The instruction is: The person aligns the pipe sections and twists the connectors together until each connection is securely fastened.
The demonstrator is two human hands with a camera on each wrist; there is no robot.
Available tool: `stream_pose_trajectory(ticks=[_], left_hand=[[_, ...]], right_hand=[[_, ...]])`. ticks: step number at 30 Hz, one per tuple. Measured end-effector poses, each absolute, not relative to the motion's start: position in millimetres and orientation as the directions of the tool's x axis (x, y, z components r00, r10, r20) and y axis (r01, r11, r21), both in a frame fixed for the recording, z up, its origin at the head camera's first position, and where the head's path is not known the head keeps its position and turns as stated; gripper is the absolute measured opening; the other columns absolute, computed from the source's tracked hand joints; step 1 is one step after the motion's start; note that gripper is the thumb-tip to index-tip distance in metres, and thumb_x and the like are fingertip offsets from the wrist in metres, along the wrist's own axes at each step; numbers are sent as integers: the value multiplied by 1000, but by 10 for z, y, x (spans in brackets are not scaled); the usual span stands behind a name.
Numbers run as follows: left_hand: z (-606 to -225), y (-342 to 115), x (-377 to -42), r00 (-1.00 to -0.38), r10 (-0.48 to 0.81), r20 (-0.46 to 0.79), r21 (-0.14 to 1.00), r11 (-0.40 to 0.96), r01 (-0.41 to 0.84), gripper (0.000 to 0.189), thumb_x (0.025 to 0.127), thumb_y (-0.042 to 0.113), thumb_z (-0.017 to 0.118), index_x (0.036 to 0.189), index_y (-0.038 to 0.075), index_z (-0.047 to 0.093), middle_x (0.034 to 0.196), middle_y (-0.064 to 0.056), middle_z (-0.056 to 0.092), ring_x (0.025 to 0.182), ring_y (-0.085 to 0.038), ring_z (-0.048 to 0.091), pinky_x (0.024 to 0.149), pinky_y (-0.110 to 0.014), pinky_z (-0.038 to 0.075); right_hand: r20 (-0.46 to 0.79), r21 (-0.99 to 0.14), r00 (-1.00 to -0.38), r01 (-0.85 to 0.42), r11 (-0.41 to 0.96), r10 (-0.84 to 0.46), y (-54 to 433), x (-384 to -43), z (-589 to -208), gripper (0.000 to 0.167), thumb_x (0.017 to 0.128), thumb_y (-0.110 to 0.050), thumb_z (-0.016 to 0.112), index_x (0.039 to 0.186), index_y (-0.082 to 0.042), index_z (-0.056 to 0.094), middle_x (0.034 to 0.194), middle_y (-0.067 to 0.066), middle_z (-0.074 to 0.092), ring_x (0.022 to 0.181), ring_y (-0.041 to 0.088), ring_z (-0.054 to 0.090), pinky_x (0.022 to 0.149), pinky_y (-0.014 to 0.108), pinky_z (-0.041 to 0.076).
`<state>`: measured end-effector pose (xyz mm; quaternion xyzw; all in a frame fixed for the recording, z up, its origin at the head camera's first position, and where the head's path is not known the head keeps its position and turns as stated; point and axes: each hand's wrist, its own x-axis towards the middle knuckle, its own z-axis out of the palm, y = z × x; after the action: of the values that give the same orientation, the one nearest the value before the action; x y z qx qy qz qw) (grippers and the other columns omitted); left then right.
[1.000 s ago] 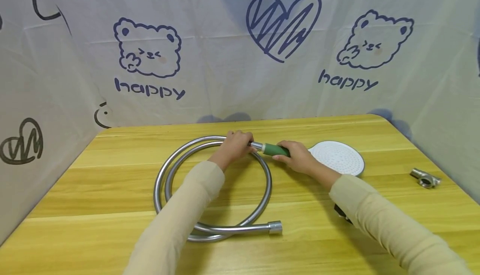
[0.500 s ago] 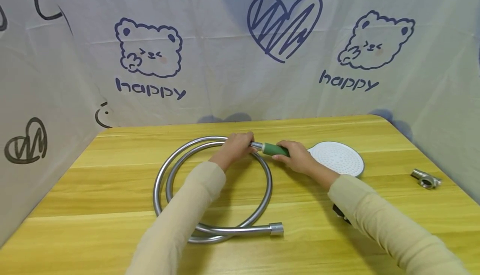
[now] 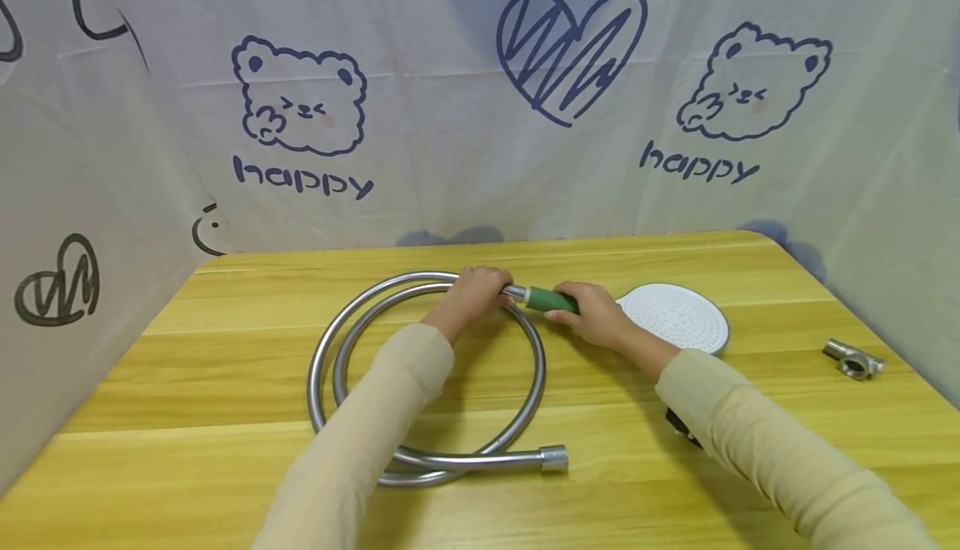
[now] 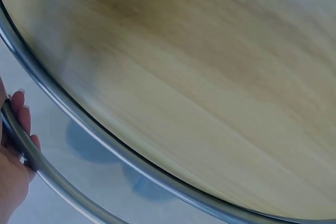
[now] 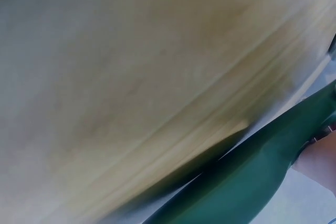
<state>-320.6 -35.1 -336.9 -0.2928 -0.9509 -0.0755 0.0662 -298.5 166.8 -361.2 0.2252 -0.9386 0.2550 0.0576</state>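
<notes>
A coiled silver shower hose (image 3: 536, 358) lies on the wooden table. My left hand (image 3: 480, 293) grips it near its far end, where the metal meets the green handle (image 3: 551, 300) of a shower head (image 3: 675, 317). Around that handle my right hand (image 3: 592, 312) is closed, and the white spray face points up. In the left wrist view, fingers (image 4: 25, 116) curl about the hose (image 4: 68, 190). The right wrist view has the green handle (image 5: 236, 182) close up, with part of the hand at its right edge. Whether hose and handle are joined is hidden by my left fingers.
The hose's other end, a metal nut (image 3: 553, 458), lies toward the front of the table (image 3: 187, 383). At right sits a small silver fitting (image 3: 853, 360). A black object (image 3: 678, 427) is partly hidden beneath my right forearm. Drawn-on white cloth (image 3: 435, 133) encloses the table's back and sides.
My left hand has turned slightly at the hose end. The right hand, shower head and coil stay in place, and the head view has shifted a little.
</notes>
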Motion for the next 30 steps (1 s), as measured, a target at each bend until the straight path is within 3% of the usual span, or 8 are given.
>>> stream_pose_trajectory(ticks=[8,15,21,30], left_hand=[[-3381,-342,-3207,-829,532,172,110,826,553,22,85,23,66,97,5,64,94,-7,70,89,-26,64,79,-41,47],[-3397,-354,-3206,-813,550,190,116,810,575,23,84,22,67,98,5,63,95,-8,70,89,-26,64,78,-41,46],[-3388,-389,-3208,-792,580,190,175,774,609,22,85,23,66,97,4,65,92,-8,69,88,-26,64,80,-42,46],[-3389,-393,-3203,-799,569,194,202,774,600,21,89,21,62,100,4,66,96,-9,70,91,-27,64,84,-42,47]], right_hand=[[227,-462,-891,-454,762,-394,1680,-2995,-3633,33,87,-24,64,109,1,61,96,15,65,74,20,52,65,30,41],[274,-466,-863,-505,727,-424,1718,-2993,-3651,41,88,-38,62,106,-1,61,92,13,64,71,18,51,63,29,40],[239,-453,-881,-472,756,-407,1679,-2967,-3616,34,87,-25,65,108,2,61,95,15,65,74,20,53,65,31,41],[226,-436,-888,-460,774,-401,1675,-2968,-3613,34,87,-24,65,108,1,61,96,15,65,74,20,53,65,30,41]])
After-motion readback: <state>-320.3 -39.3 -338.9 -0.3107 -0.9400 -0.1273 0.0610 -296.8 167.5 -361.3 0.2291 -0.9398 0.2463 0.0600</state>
